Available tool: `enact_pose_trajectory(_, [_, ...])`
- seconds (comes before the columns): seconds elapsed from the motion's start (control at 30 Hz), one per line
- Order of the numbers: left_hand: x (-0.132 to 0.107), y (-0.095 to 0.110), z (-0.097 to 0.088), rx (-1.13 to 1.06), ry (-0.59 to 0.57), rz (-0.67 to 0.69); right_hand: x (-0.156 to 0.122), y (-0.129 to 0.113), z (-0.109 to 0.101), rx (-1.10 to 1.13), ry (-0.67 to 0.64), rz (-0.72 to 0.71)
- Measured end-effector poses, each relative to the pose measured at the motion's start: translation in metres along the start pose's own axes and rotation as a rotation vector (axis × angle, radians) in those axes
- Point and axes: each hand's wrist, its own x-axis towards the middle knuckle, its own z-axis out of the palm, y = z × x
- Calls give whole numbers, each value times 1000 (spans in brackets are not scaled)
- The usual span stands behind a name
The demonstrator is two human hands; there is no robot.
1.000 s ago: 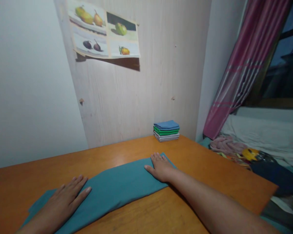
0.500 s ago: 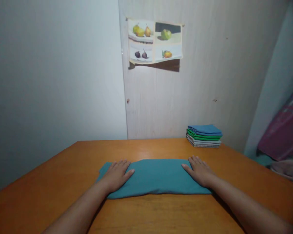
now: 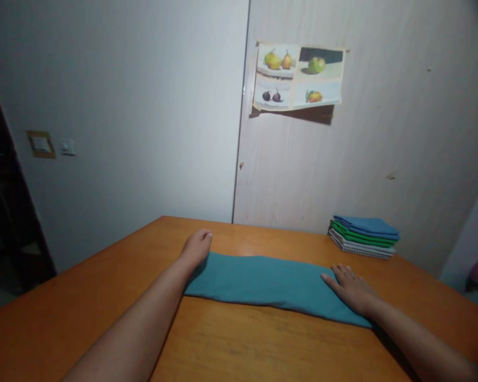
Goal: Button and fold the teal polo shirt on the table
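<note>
Between our two hands, a smooth teal cloth (image 3: 266,281) lies as a long, flat band with a slightly rippled near edge, across the sheeny orange-brown, wood-grained tabletop (image 3: 255,345). Our left hand (image 3: 196,249) is curled at the cloth's left end, though we cannot tell whether its fingers grip the fabric; our right hand (image 3: 353,292) rests palm down on the right end, fingers extended, near a squarish, layered stack of folded cloths (image 3: 364,237).

Pale walls (image 3: 155,106) rise behind an orange-brown table (image 3: 247,339).
</note>
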Motion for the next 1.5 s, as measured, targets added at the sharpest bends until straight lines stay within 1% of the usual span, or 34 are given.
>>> enact_pose_trajectory(0.1, [-1, -13, -14, 69, 73, -28, 2, 2, 2, 6, 3, -4])
enact_pose_trajectory(0.23, [-18, -28, -20, 118, 122, -67, 3, 3, 1, -25, -2, 17])
enact_pose_trajectory(0.3, [-25, -32, -21, 141, 131, -67, 3, -5, -5, -53, 1, 35])
enact_pose_trajectory(0.33, [-28, -33, -22, 152, 135, -61, 3, -13, -10, -58, 11, 33])
enact_pose_trajectory(0.37, [-29, -34, -22, 161, 140, -51, 2, -24, -16, -53, 27, 22])
enact_pose_trajectory(0.43, [-30, -34, -23, 172, 143, -29, 0, -55, -30, 4, 61, -52])
enact_pose_trajectory(0.53, [-30, -35, -25, 167, 129, -4, -7, -113, -47, 134, 61, -238])
enact_pose_trajectory(0.6, [-31, -36, -26, 154, 116, 0, -15, -148, -50, 179, 35, -333])
enact_pose_trajectory(0.63, [-31, -36, -26, 146, 111, 0, -20, -161, -49, 181, 12, -353])
enact_pose_trajectory(0.7, [-30, -39, -27, 131, 105, -5, -29, -178, -41, 148, -73, -366])
enact_pose_trajectory(0.8, [-28, -43, -26, 112, 97, -18, -36, -182, -24, 75, -181, -373])
enact_pose_trajectory(0.87, [-26, -45, -25, 102, 89, -32, -36, -178, -17, 52, -198, -380])
enact_pose_trajectory(0.93, [-26, -46, -24, 95, 80, -44, -32, -173, -15, 48, -202, -383])
enact_pose_trajectory(1.03, [-26, -46, -23, 93, 58, -56, -26, -174, -19, 67, -173, -376])
enact_pose_trajectory(1.1, [-27, -45, -22, 96, 37, -62, -24, -184, -26, 132, -80, -388])
enact_pose_trajectory(1.17, [-27, -44, -20, 94, 17, -67, -23, -202, -34, 264, 41, -428])
enact_pose_trajectory(1.23, [-28, -42, -17, 84, 1, -74, -23, -228, -39, 449, 99, -476])
enact_pose_trajectory(1.33, [-29, -40, -14, 55, -15, -89, -21, -274, -37, 690, 45, -507])
enact_pose_trajectory(1.43, [-30, -39, -12, 27, -11, -110, -17, -319, -26, 765, 3, -452])
enact_pose_trajectory(1.5, [-30, -39, -11, 14, 1, -126, -15, -344, -19, 761, -4, -409])
